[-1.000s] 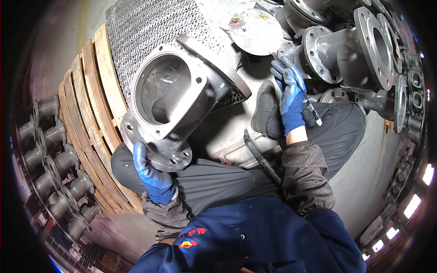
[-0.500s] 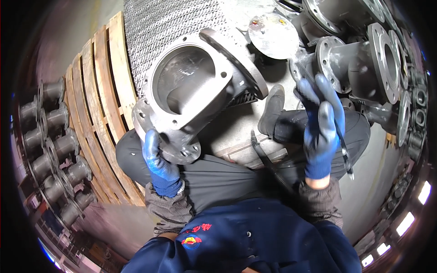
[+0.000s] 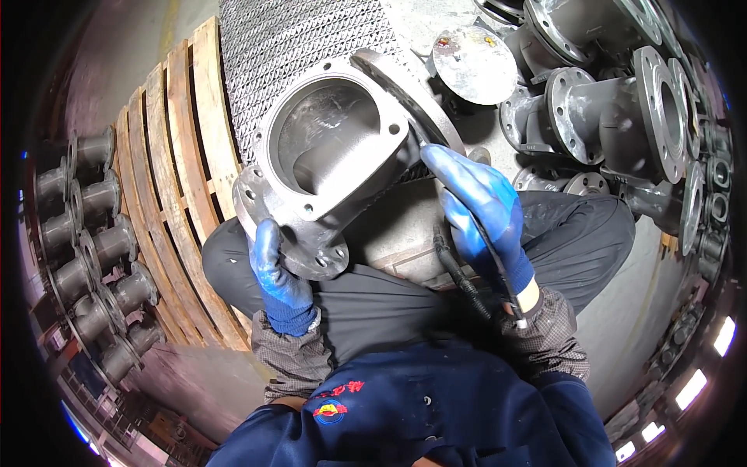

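A grey metal valve body (image 3: 354, 187) with round flanges and a wide bore facing up rests tilted before me, at the edge of a metal mesh. My left hand (image 3: 278, 276), in a blue-coated glove, grips its near lower flange, thumb on the rim. Closed around a thin dark rod-shaped tool (image 3: 496, 263), my gloved right hand (image 3: 489, 210) is at the right side of the valve body. The rod's far end reaches toward the gap beside the far flange; whether it touches the metal I cannot tell. Its near end, with a pale tip, lies over my right wrist.
Wooden pallet slats (image 3: 183, 156) lie to the left, with stacked flanged castings (image 3: 97, 241) beyond. More flanged castings (image 3: 599, 117) crowd the far right. A round pale-topped stool (image 3: 475, 66) stands ahead. A black hose (image 3: 463, 280) runs between my legs.
My right hand has swung left, from above my right knee to the valve body, bringing the rod along. My left hand keeps its grip on the flange.
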Demonstrator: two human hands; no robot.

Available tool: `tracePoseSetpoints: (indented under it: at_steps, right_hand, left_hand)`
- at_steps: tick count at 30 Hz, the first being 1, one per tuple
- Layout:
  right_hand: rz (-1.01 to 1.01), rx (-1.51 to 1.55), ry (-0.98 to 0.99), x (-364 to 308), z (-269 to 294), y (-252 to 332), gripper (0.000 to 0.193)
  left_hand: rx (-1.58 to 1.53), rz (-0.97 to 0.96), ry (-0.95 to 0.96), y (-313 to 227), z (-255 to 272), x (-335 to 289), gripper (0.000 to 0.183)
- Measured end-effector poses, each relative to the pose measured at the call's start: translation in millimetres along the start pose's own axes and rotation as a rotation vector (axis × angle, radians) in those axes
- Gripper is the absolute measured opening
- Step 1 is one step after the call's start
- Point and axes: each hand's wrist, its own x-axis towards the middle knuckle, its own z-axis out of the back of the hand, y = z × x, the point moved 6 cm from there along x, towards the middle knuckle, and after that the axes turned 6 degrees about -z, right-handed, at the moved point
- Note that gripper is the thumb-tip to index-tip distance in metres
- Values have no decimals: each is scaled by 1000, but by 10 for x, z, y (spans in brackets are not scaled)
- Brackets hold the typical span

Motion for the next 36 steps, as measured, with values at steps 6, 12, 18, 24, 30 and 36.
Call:
tracePoseSetpoints:
  at_steps: [6, 12, 18, 24, 30, 36]
  right_hand:
    - [50, -306, 148, -10, -176, -99, 53]
    - [76, -445, 206, -5, -250, -52, 52]
    - [37, -528, 218, -53, -295, -10, 47]
    - [12, -420, 148, -9, -200, 80, 42]
    - [-46, 13, -60, 58, -76, 8, 36]
    - [-549, 711, -235, -123, -321, -226, 32]
  left_hand:
    - [-190, 165, -117, -7, -94, 34, 45]
    - [-165, 215, -140, -20, -112, 46, 50]
    - [-217, 231, -118, -37, -158, 42, 55]
    - [-232, 242, -92, -49, -193, 64, 58]
    - [-120, 185, -108, -40, -143, 50, 50]
    - [116, 37, 10, -30, -64, 12, 42]
